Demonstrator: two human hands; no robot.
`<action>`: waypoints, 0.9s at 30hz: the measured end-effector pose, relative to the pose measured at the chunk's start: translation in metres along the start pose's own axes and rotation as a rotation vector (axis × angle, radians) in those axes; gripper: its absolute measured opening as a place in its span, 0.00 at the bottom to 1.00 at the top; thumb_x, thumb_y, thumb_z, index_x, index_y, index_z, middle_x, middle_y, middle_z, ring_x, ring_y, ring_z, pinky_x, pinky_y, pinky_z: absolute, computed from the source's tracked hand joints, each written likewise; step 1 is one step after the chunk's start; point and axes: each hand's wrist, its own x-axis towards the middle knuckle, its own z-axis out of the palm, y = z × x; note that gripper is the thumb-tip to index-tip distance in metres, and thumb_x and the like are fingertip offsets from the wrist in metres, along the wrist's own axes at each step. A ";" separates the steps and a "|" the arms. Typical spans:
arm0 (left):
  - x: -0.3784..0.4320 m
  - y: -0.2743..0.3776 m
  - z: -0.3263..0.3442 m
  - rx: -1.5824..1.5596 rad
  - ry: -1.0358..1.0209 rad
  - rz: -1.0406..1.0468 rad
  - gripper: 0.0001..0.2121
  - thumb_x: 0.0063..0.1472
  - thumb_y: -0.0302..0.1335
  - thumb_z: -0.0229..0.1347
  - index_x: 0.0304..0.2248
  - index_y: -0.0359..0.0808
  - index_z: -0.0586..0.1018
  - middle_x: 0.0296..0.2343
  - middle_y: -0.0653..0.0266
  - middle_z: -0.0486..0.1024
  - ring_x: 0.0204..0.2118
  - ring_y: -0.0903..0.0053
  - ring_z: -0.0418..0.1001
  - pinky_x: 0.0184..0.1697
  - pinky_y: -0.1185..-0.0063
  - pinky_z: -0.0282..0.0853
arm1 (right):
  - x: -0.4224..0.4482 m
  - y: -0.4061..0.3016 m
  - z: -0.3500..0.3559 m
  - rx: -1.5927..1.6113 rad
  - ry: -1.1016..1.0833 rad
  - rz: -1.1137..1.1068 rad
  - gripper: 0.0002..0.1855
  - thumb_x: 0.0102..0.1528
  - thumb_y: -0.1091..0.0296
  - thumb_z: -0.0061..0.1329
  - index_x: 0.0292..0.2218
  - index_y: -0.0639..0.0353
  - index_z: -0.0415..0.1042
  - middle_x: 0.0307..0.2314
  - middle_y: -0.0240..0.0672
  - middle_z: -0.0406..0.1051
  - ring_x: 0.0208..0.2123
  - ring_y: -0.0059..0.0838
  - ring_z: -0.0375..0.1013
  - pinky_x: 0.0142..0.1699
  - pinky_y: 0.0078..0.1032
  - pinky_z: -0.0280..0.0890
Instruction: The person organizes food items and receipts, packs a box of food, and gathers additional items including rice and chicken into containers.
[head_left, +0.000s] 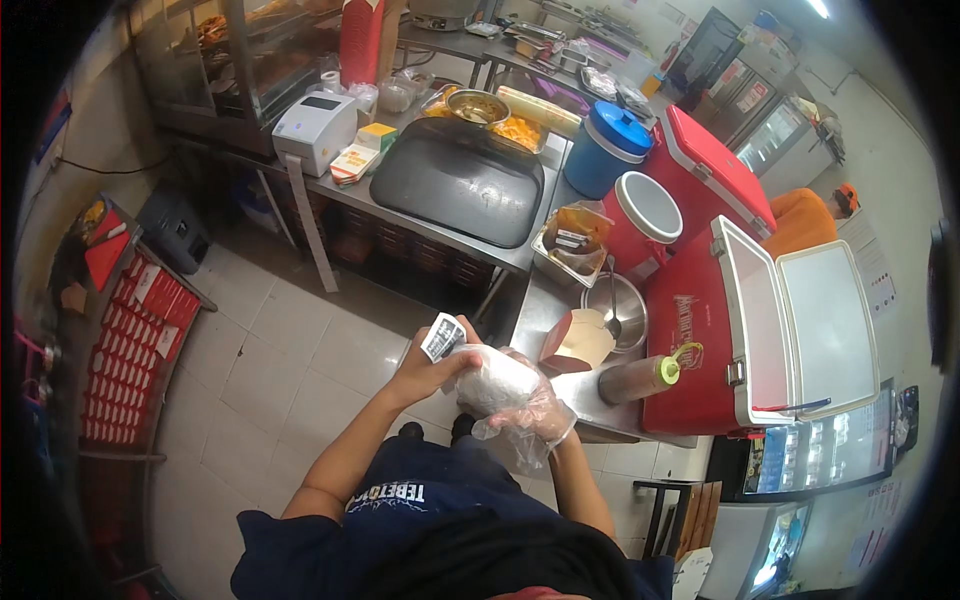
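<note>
A white bundle in clear plastic (499, 377) is held between my two hands in front of my body. My left hand (421, 373) is bare, with its thumb lying against the bundle's left side. A small white and black label (444, 337) bearing printed writing stands at the fingers of that hand; I cannot tell whether it is stuck to the bundle. My right hand (534, 420), in a loose clear plastic glove, grips the bundle from the right and below. What is inside the wrapping is hidden. An open carton food box (577, 341) stands on the steel counter right of my hands.
Beside the box are a steel bowl with a ladle (634, 307) and a squeeze bottle (634, 381). Farther right stands an open red cooler box (686, 330). A black tray (461, 184) and a label printer (319, 127) occupy the table ahead. A person in orange (802, 221) is behind the coolers.
</note>
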 end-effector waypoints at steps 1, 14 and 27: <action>0.005 0.003 0.004 0.053 0.013 -0.012 0.11 0.51 0.31 0.62 0.27 0.35 0.73 0.20 0.74 0.70 0.24 0.90 0.66 0.27 0.87 0.63 | 0.001 0.001 -0.004 0.000 0.000 -0.002 0.41 0.33 0.73 0.68 0.48 0.57 0.61 0.38 0.28 0.65 0.43 0.23 0.64 0.47 0.24 0.61; 0.038 -0.034 0.032 -0.408 -0.198 -0.586 0.31 0.59 0.55 0.42 0.50 0.37 0.65 0.38 0.67 0.72 0.32 0.88 0.70 0.26 0.90 0.66 | 0.017 -0.035 -0.062 0.010 0.161 -0.254 0.26 0.44 0.73 0.59 0.45 0.59 0.67 0.43 0.34 0.63 0.46 0.28 0.63 0.49 0.25 0.61; 0.043 -0.064 0.075 -0.535 -0.507 -0.566 0.30 0.59 0.54 0.43 0.44 0.32 0.66 0.24 0.67 0.70 0.13 0.91 0.60 0.15 0.88 0.64 | 0.031 -0.061 -0.095 -0.500 0.636 -0.378 0.12 0.48 0.74 0.53 0.37 0.63 0.72 0.34 0.35 0.71 0.37 0.24 0.70 0.40 0.21 0.66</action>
